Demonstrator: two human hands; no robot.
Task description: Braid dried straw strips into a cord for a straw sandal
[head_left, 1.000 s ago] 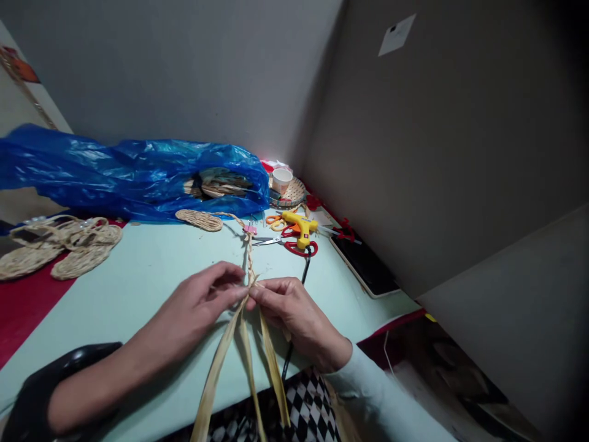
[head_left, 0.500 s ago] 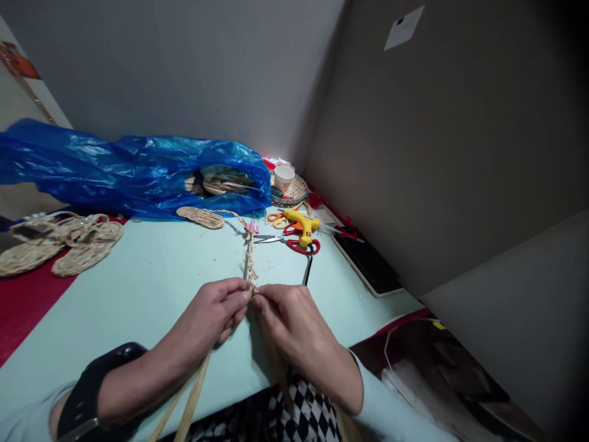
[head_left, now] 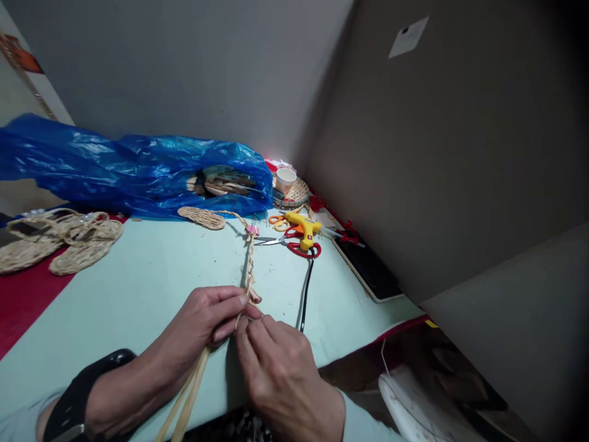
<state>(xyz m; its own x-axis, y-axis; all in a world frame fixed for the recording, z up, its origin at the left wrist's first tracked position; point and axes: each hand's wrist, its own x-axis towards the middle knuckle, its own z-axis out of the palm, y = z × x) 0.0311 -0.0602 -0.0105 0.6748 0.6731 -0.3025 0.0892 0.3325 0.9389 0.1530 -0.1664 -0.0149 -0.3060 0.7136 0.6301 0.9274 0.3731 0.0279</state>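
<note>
A thin braid of pale straw (head_left: 251, 261) runs toward me from a pink binder clip (head_left: 253, 229) on the table. My left hand (head_left: 218, 316) pinches the near end of the braid between thumb and fingers. Loose straw strands (head_left: 191, 393) hang below that hand toward the table's front edge. Close beside it, my right hand (head_left: 276, 362) is closed, its fingertips on a strand just under the braid's end; the back of the hand hides most of that grip. Beyond the clip, a woven straw sole (head_left: 201, 217) lies joined to the braid.
Right of the braid lie open scissors (head_left: 301, 248) and a yellow glue gun (head_left: 304, 228) with a black cord. A dark tablet (head_left: 368, 267) rests by the wall. Behind are a blue plastic bag (head_left: 161, 175) and a paper cup (head_left: 285, 179). Straw sandals (head_left: 85, 242) stand at left.
My right hand has moved down and slightly left, away from the braid's end, drawing a strand toward me. My left hand stays at the braid, a little lower.
</note>
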